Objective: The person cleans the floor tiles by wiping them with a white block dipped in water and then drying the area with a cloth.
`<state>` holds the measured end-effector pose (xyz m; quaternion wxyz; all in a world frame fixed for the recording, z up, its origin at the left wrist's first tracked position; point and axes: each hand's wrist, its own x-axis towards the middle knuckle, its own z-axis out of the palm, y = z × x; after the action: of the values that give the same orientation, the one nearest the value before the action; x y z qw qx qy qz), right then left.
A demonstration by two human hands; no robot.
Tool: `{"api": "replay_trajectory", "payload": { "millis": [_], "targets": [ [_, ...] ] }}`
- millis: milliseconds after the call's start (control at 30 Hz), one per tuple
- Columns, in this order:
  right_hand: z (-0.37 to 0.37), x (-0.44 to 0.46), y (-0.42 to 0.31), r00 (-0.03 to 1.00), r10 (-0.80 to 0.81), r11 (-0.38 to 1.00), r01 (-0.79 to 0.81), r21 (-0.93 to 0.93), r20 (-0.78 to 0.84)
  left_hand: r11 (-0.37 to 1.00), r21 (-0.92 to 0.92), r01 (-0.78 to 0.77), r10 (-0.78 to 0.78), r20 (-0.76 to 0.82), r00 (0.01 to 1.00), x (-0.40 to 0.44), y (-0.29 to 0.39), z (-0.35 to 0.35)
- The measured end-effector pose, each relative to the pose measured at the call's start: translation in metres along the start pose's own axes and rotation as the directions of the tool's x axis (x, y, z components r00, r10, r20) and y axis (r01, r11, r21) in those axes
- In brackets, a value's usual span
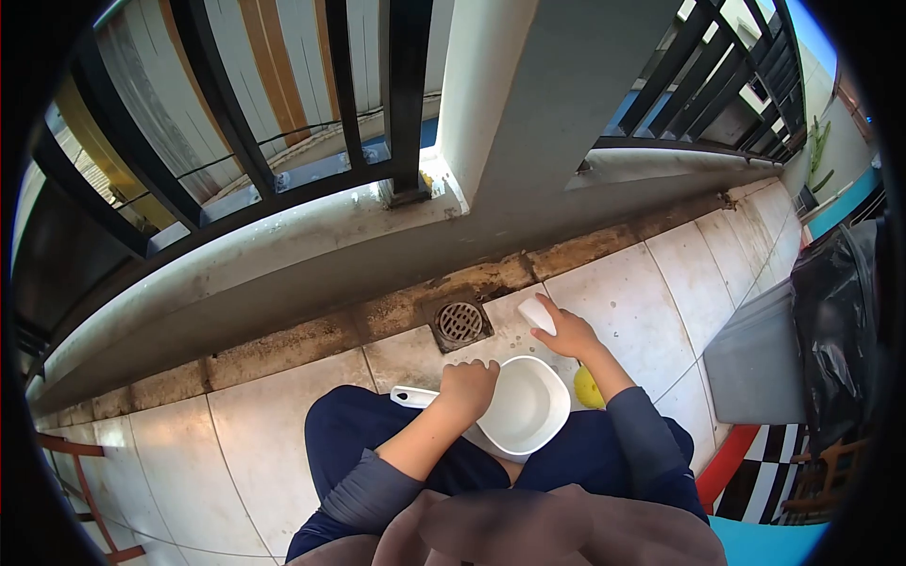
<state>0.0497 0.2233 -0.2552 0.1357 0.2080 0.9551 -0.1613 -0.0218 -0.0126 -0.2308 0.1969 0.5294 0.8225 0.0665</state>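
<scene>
My left hand (pixel 469 389) is closed over the side of a white plastic water dipper (pixel 555 436), where its handle (pixel 412 396) joins the bowl. The dipper stands upright between my knees, and its inside looks pale. In my right hand (pixel 570 333) is a small white block (pixel 538 316), held low over the tiles to the right of the drain; its exact kind is unclear. Beneath my right forearm a yellow round thing (pixel 588 387) shows, partly hidden by the arm and my leg.
A square floor drain (pixel 460 323) lies just ahead, beside a stained strip along the low wall (pixel 311 283). Black railings (pixel 354 104) and a grey pillar (pixel 557 94) rise beyond. On the right stand a grey bin (pixel 755 354) and a black plastic bag (pixel 835 330).
</scene>
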Motion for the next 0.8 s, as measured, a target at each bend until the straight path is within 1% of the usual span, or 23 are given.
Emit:
{"api": "replay_trajectory", "payload": {
  "millis": [33,133,167,200,267,300,400,500,600,633,733,800],
  "targets": [
    [-0.002,0.001,-0.013,0.999,0.028,0.993,-0.023,-0.114,0.044,1.000,0.003,0.000,0.000,-0.004,1.000,0.000,0.001,0.000],
    [0.004,0.006,-0.029,0.991,-0.049,0.957,0.082,-0.278,0.122,1.000,0.015,0.010,-0.010,-0.018,1.000,-0.001,-0.001,0.001],
    [0.006,0.011,-0.028,0.995,-0.035,0.953,0.061,-0.297,0.090,1.000,0.013,0.010,-0.010,-0.023,1.000,0.000,0.000,0.002],
    [0.007,0.018,-0.026,0.997,0.016,0.960,0.005,-0.279,0.072,1.000,0.012,0.005,-0.005,-0.029,1.000,0.001,0.000,0.002],
    [0.003,0.032,-0.022,0.991,0.127,0.964,-0.116,-0.241,0.031,1.000,0.010,0.009,-0.010,0.012,1.000,0.001,0.001,-0.003],
    [0.001,0.036,-0.027,0.987,0.155,0.954,-0.140,-0.263,0.034,1.000,0.009,0.011,-0.011,0.031,0.999,0.001,0.002,-0.005],
    [0.002,0.032,-0.035,0.994,0.014,0.954,0.019,-0.299,0.107,1.000,-0.014,0.013,-0.013,0.006,1.000,0.002,0.001,-0.001],
    [-0.006,0.025,-0.037,0.988,-0.024,0.928,0.079,-0.364,0.155,1.000,-0.009,0.009,-0.009,0.031,0.999,0.001,0.001,-0.005],
    [-0.007,0.039,-0.023,0.991,0.121,0.944,-0.095,-0.315,0.065,0.999,-0.023,0.024,-0.023,0.028,0.999,-0.001,0.002,-0.008],
    [-0.006,0.041,-0.024,0.989,0.138,0.942,-0.116,-0.314,0.050,1.000,-0.016,0.026,-0.026,0.034,0.999,-0.002,0.002,-0.009],
    [-0.001,0.034,-0.044,0.995,0.048,0.944,-0.017,-0.330,0.086,1.000,0.000,0.011,-0.011,0.020,1.000,0.004,0.003,-0.007],
    [-0.003,0.031,-0.048,0.995,0.013,0.945,0.018,-0.325,0.094,1.000,0.015,-0.010,0.010,0.008,1.000,0.006,0.002,-0.002]
  ]
}}
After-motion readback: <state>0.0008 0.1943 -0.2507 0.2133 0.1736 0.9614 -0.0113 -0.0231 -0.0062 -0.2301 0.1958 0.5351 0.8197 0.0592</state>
